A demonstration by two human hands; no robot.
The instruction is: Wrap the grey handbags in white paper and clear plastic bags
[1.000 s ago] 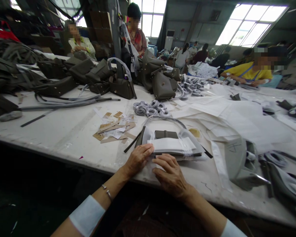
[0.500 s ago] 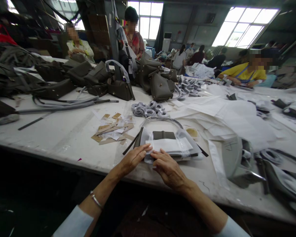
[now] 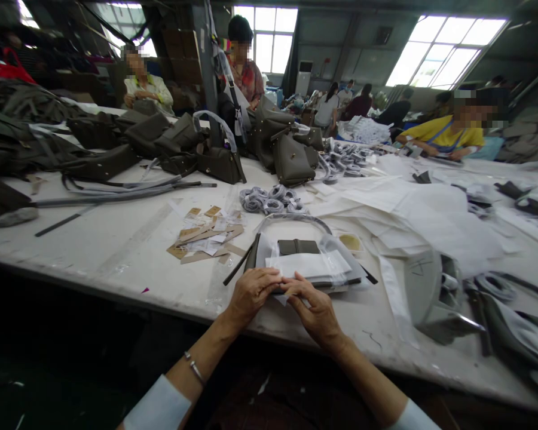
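Handbag workshop or factory floor: we list one long white worktable (image 3: 116,257), dark handbags (image 3: 293,161) in heaps, wrapped straps (image 3: 273,205) in coils, loose paper tags (image 3: 213,242), stacked cartons (image 3: 183,57), tall windows (image 3: 446,51), several co-workers (image 3: 457,134) at work.

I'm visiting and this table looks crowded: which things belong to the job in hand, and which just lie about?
Apparently in the job:
grey bag
white sheet on it
left hand and right hand at its near edge

Apparently lying about, untouched:
paper tags
strap coils
dark handbags
tape dispenser
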